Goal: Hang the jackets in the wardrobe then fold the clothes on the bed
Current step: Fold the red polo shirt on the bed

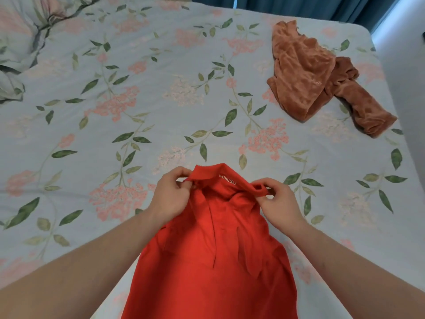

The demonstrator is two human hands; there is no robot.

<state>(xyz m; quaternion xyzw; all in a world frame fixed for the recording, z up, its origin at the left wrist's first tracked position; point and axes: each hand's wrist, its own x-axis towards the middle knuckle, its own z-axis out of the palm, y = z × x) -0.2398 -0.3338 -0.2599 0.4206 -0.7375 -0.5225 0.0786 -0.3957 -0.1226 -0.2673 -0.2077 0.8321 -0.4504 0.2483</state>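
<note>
A red polo shirt (213,249) with white lettering inside its collar hangs down over the near edge of the bed (138,125). My left hand (171,194) pinches the collar's left end. My right hand (279,199) pinches the collar's right end. Both hands hold the shirt up by the collar, just above the floral sheet. A crumpled orange-brown velvet garment (305,74) lies at the far right of the bed, one sleeve stretched toward the right edge.
A pillow (23,31) in the same floral print sits at the far left corner. Teal curtains (310,5) hang behind the bed. A pale wall or door edge (409,77) stands at the right.
</note>
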